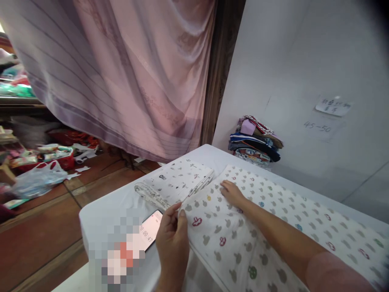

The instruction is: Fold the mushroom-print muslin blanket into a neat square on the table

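A white cloth printed with mushrooms [252, 231] covers the right side of the white table and runs toward me. My left hand [174, 227] pinches its left corner between thumb and fingers. My right hand [233, 194] lies on the same cloth farther up, fingers bent against its surface; whether they grip a fold cannot be made out. Behind my left hand sits a folded stack of white patterned cloth [179, 178]. A phone [152, 230] showing a timer lies on the table just left of my left hand, its lower part pixelated.
The white table's edge [100, 202] is on the left. A pink curtain [136, 81] hangs beyond it. Folded clothes [255, 142] are piled against the wall [291, 81]. Plastic bags [41, 178] and a red basket [68, 160] sit on the tiled floor.
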### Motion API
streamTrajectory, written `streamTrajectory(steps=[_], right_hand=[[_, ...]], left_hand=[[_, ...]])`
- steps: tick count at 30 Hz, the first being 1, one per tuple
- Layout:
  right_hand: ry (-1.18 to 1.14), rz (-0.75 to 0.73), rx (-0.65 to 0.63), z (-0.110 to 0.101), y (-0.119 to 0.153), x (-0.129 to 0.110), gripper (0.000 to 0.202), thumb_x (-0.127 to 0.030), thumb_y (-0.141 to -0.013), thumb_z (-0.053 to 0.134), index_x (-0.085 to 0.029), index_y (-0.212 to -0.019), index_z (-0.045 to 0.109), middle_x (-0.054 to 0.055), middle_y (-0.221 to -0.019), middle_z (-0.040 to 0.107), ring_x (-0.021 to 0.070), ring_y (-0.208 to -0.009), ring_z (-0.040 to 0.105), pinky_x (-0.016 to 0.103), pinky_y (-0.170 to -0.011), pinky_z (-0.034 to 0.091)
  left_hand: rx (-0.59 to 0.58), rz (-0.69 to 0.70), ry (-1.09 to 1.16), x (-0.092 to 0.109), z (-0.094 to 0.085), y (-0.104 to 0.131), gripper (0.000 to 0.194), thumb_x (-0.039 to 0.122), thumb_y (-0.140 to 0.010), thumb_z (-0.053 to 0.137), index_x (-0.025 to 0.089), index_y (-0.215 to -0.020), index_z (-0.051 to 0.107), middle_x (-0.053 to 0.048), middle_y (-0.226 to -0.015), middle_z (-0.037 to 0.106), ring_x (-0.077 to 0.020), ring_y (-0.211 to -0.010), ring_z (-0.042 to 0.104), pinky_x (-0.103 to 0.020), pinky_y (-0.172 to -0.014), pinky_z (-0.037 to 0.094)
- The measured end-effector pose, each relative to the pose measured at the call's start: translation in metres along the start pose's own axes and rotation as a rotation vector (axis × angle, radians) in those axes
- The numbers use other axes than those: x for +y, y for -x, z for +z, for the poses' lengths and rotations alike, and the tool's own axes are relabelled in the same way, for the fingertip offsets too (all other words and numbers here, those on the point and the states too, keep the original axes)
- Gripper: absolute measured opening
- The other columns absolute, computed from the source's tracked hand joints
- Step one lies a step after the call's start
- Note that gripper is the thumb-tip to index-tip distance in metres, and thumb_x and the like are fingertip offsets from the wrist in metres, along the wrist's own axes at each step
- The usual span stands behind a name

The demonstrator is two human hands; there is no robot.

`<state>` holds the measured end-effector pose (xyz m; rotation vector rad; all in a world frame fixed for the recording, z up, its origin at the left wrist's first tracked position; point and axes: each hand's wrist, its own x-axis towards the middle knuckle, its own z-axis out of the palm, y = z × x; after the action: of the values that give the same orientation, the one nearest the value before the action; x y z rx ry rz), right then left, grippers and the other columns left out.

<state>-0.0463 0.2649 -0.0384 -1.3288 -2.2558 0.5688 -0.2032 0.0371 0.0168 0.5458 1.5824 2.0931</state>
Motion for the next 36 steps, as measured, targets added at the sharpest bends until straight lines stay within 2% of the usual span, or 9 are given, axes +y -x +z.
streamTrajectory(steps=[3, 7, 12, 16, 20, 24, 27, 31, 36], right_hand=[[0.163, -0.069, -0.087, 0.009, 0.013, -0.012, 0.038, -0.031, -0.086, 0.043, -0.017, -0.120, 0.055, 0.010, -0.135, 0.045, 0.0224, -0.128, 0.033, 0.037, -0.106, 0.021], [0.349, -0.016, -0.153, 0.011, 0.025, -0.022, 0.053, -0.044, -0.091, 0.030, -0.016, -0.136, 0.038, 0.010, -0.147, 0.026, 0.0245, -0.136, 0.016, 0.044, -0.107, 0.014], [0.334, -0.039, -0.244, 0.014, 0.038, -0.036, 0.060, -0.050, -0.091, 0.027, -0.016, -0.140, 0.031, 0.010, -0.150, 0.018, 0.0225, -0.138, 0.009, 0.044, -0.109, 0.006], [0.236, 0.019, -0.276, -0.004, 0.048, -0.051, 0.059, -0.050, -0.090, 0.028, -0.017, -0.140, 0.033, 0.009, -0.150, 0.018, 0.0215, -0.138, 0.010, 0.042, -0.109, 0.006], [0.196, 0.050, -0.157, -0.022, 0.097, -0.049, 0.065, -0.055, -0.090, 0.023, -0.016, -0.142, 0.026, 0.007, -0.151, 0.012, 0.0203, -0.139, 0.002, 0.041, -0.110, 0.001], [0.209, 0.081, -0.210, -0.014, 0.151, -0.041, 0.074, -0.062, -0.088, 0.017, -0.013, -0.145, 0.018, 0.009, -0.152, 0.005, 0.0235, -0.139, -0.002, 0.044, -0.110, -0.002], [0.223, 0.069, -0.255, -0.010, 0.161, -0.044, 0.077, -0.064, -0.087, 0.017, -0.012, -0.145, 0.016, 0.010, -0.151, 0.000, 0.0249, -0.138, -0.007, 0.047, -0.109, -0.006], [0.184, 0.082, -0.302, -0.023, 0.166, -0.056, 0.077, -0.064, -0.087, 0.021, -0.013, -0.145, 0.016, 0.011, -0.151, -0.002, 0.0243, -0.138, -0.008, 0.048, -0.109, -0.006], [0.089, -0.059, -0.310, -0.041, 0.214, -0.078, 0.075, -0.064, -0.088, 0.022, -0.018, -0.146, 0.012, 0.008, -0.152, -0.001, 0.0221, -0.138, -0.008, 0.046, -0.110, -0.006]], left_hand=[[-0.027, 0.114, -0.200, -0.001, -0.002, -0.001, 0.034, 0.042, -0.072, 0.059, 0.017, -0.094, 0.062, 0.003, -0.060, 0.052, -0.0091, -0.052, 0.047, -0.018, -0.047, 0.039], [-0.049, 0.193, -0.421, -0.010, -0.016, -0.004, 0.033, 0.043, -0.076, 0.053, 0.019, -0.098, 0.061, 0.004, -0.058, 0.050, -0.0102, -0.051, 0.045, -0.020, -0.050, 0.039], [-0.058, 0.207, -0.668, -0.019, -0.035, -0.005, 0.031, 0.041, -0.076, 0.051, 0.022, -0.099, 0.062, 0.003, -0.062, 0.056, -0.0130, -0.055, 0.051, -0.023, -0.057, 0.041], [-0.094, 0.195, -0.795, -0.018, -0.038, -0.008, 0.030, 0.038, -0.078, 0.049, 0.024, -0.102, 0.061, 0.001, -0.070, 0.062, -0.0150, -0.064, 0.057, -0.024, -0.061, 0.042], [-0.114, 0.170, -0.863, -0.013, -0.036, -0.010, 0.031, 0.039, -0.079, 0.047, 0.026, -0.104, 0.059, 0.002, -0.073, 0.063, -0.0163, -0.068, 0.058, -0.025, -0.062, 0.041], [-0.114, 0.157, -0.938, -0.009, -0.034, -0.011, 0.032, 0.041, -0.079, 0.046, 0.028, -0.106, 0.058, 0.001, -0.077, 0.064, -0.0189, -0.073, 0.059, -0.028, -0.066, 0.041], [-0.113, 0.177, -0.983, -0.004, -0.031, -0.011, 0.034, 0.042, -0.079, 0.045, 0.027, -0.108, 0.057, 0.001, -0.077, 0.063, -0.0201, -0.073, 0.058, -0.029, -0.067, 0.041], [-0.116, 0.181, -1.041, 0.008, -0.027, -0.007, 0.036, 0.041, -0.078, 0.044, 0.025, -0.107, 0.058, -0.001, -0.076, 0.063, -0.0225, -0.073, 0.058, -0.031, -0.067, 0.041], [-0.103, 0.195, -1.144, 0.004, -0.028, -0.013, 0.038, 0.043, -0.077, 0.043, 0.027, -0.107, 0.058, -0.003, -0.086, 0.064, -0.0246, -0.072, 0.058, -0.032, -0.064, 0.042]])
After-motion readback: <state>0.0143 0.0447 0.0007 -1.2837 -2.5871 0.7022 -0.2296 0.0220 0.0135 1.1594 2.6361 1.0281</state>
